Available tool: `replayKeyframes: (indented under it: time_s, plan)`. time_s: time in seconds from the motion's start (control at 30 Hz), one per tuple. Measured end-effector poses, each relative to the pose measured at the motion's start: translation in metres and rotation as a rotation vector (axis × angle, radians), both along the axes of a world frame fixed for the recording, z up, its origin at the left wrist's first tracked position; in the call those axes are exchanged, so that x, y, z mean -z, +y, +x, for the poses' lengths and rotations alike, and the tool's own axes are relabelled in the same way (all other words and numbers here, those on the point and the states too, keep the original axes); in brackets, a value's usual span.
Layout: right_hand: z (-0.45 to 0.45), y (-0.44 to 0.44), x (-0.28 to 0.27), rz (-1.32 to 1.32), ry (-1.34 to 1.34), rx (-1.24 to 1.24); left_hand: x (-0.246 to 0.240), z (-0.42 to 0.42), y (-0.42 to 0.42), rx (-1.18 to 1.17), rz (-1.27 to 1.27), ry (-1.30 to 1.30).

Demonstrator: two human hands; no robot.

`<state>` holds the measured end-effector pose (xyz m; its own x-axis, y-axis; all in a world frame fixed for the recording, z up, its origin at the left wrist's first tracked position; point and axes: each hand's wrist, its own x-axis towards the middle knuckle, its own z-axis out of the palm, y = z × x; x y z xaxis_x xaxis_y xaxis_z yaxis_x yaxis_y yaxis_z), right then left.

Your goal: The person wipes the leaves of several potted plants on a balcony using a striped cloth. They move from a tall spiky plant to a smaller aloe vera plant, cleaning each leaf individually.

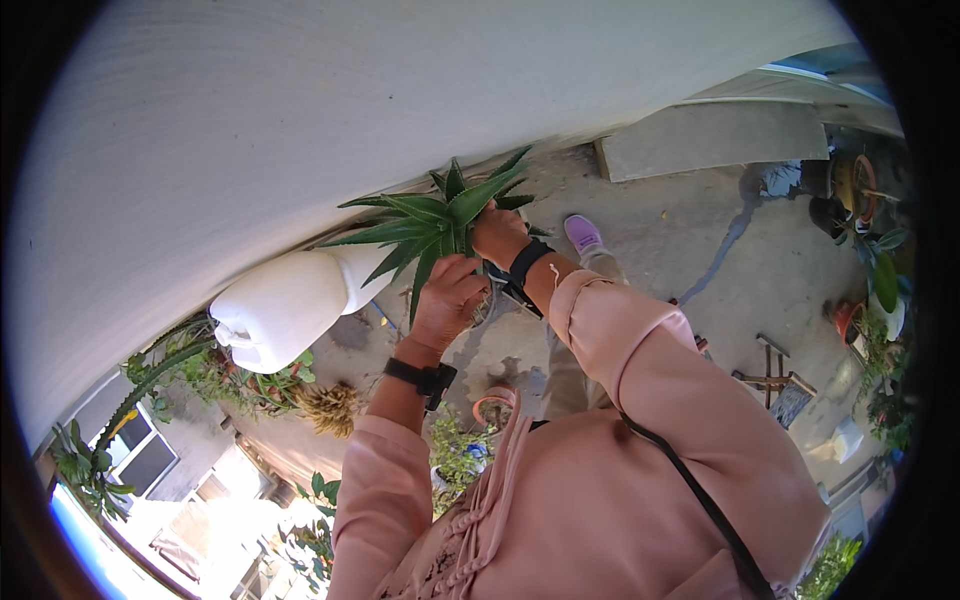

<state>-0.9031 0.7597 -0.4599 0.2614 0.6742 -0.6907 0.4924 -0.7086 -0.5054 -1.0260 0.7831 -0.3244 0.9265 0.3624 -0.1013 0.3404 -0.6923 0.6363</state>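
A spiky aloe-like plant point(448, 214) with toothed green leaves stands close to the pale wall. My right hand point(501, 234) is at its right side, fingers curled in around the base of a broad leaf; the fingertips are partly hidden by foliage. Just below the centre of the rosette, my left hand point(448, 296) is bent with its fingers curled against the lower leaves. Whether it pinches a leaf cannot be made out. The plant's base is hidden behind leaves and hands. A large white plastic jug point(281, 307) lies to the left of the plant, along the wall.
The white wall point(300, 112) fills the top. A grey slab point(720, 142) leans at upper right. A small folding stool point(780, 386), a terracotta pot point(496, 405), a dried grass bundle point(330, 409) and potted plants point(885, 277) surround the concrete floor point(645, 225), which has wet streaks.
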Motion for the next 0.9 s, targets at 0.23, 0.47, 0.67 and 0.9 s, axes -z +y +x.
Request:
replayKeyframes:
  time_s: [0.23, 0.47, 0.67, 0.9]
  plan:
    - [0.005, 0.002, 0.024, 0.017, 0.064, -0.167, 0.004, 0.005, -0.005, 0.012, -0.004, -0.002]
    - [0.021, 0.021, 0.039, 0.049, 0.245, -0.401, 0.008, -0.004, -0.001, -0.029, 0.038, 0.005]
    - [0.009, 0.017, 0.035, 0.1, 0.197, -0.328, 0.005, -0.014, -0.003, -0.041, 0.049, 0.014]
    - [0.004, 0.013, 0.042, 0.087, 0.179, -0.312, 0.006, -0.016, -0.002, -0.047, 0.05, 0.014]
